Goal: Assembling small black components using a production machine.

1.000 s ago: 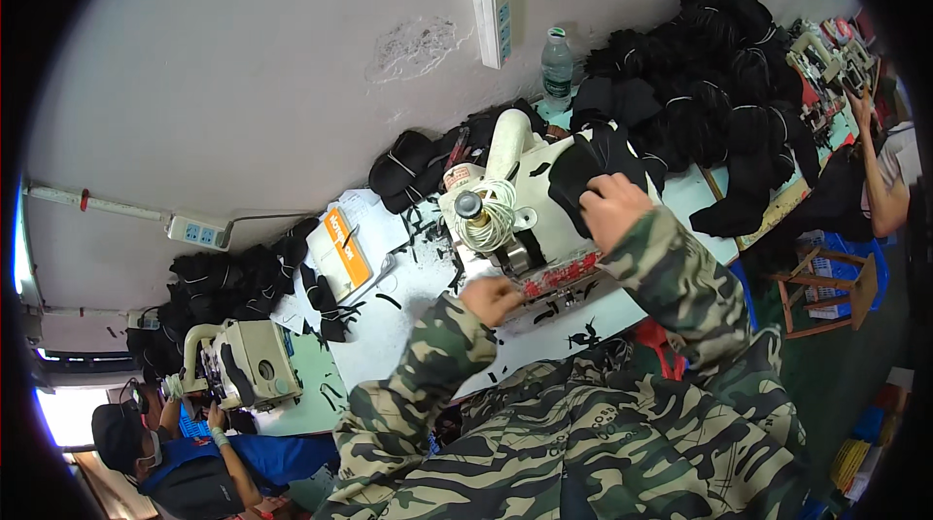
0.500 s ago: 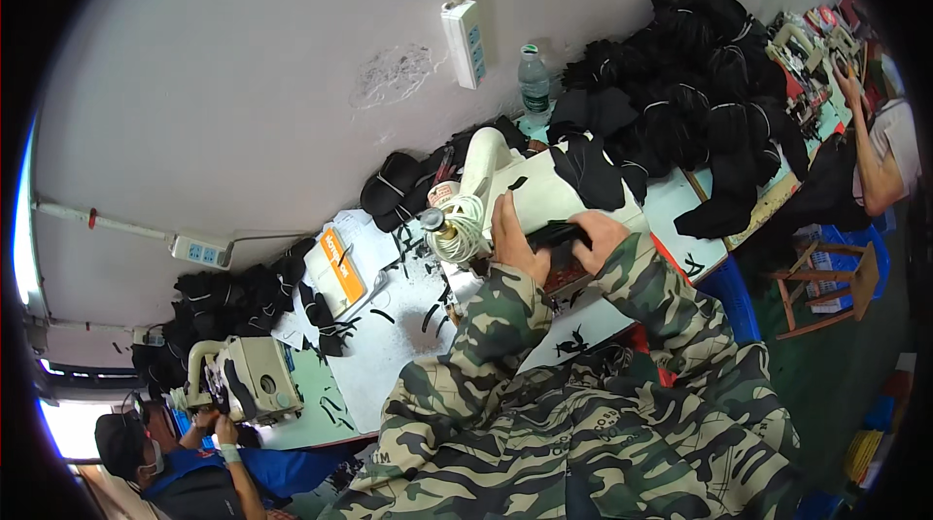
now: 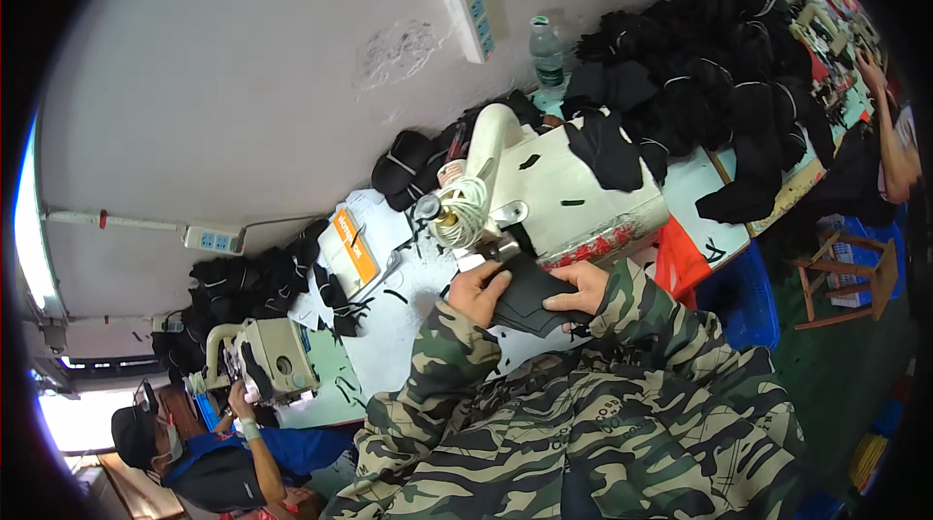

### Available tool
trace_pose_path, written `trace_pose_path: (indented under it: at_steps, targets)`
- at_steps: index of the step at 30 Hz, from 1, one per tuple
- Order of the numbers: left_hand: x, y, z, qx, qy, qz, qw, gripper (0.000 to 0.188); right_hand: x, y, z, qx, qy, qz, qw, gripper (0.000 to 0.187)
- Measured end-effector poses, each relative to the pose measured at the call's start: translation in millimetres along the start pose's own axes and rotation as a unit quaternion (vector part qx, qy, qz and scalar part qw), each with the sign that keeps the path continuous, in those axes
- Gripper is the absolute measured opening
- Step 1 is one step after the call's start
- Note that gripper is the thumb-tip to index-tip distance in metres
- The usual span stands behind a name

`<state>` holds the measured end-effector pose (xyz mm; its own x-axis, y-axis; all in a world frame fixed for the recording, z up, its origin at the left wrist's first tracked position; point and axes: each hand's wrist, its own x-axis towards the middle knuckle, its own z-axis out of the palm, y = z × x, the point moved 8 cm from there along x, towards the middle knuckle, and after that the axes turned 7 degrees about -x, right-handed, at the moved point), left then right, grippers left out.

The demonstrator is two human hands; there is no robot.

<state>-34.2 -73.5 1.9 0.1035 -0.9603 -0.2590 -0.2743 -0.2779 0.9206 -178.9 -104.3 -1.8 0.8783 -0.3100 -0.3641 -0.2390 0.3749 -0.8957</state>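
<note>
Between my two hands is a small stack of black fabric pieces, tilted and held in front of a cream sewing-type machine. My left hand pinches the stack's left edge, thumb on top. On its right edge, my right hand grips with the thumb laid over the cloth. The far edge of the stack lies close by the machine's metal head; whether it touches cannot be made out. Wound white cord hangs by the machine's curved arm. Another black piece is draped over the machine's top.
Bundles of tied black pieces are heaped along the wall to the right. A plastic bottle stands behind the machine. Leftward lie an orange-and-white booklet and black scraps. A co-worker sits at the left; another's arm shows at right.
Both hands have come back toward me from the machine's front, bringing the black pieces into plain sight. The machine's red-marked front side now shows. The whole view has shifted slightly.
</note>
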Motion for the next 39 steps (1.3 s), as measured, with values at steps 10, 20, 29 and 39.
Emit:
trace_pose_path:
  at_steps: [10, 20, 29, 39]
  targets:
    - [-3, -53, -38, 0.124, 0.102, -0.055, 0.985, 0.022, 39, 48, 21, 0.018, 0.056, 0.067, 0.996, 0.026]
    - [16, -55, -16, 0.046, -0.042, -0.061, 0.996, 0.02, 22, 54, 22, 0.104, 0.086, 0.075, 0.988, 0.03]
    - [-3, -38, -10, -0.114, -0.021, -0.065, 0.991, 0.018, 11, 39, 5, 0.094, 0.172, -0.002, 0.981, 0.027]
    - [10, -38, -31, 0.161, 0.059, -0.071, 0.983, 0.025, 25, 46, 9, 0.028, 0.187, 0.031, 0.981, 0.019]
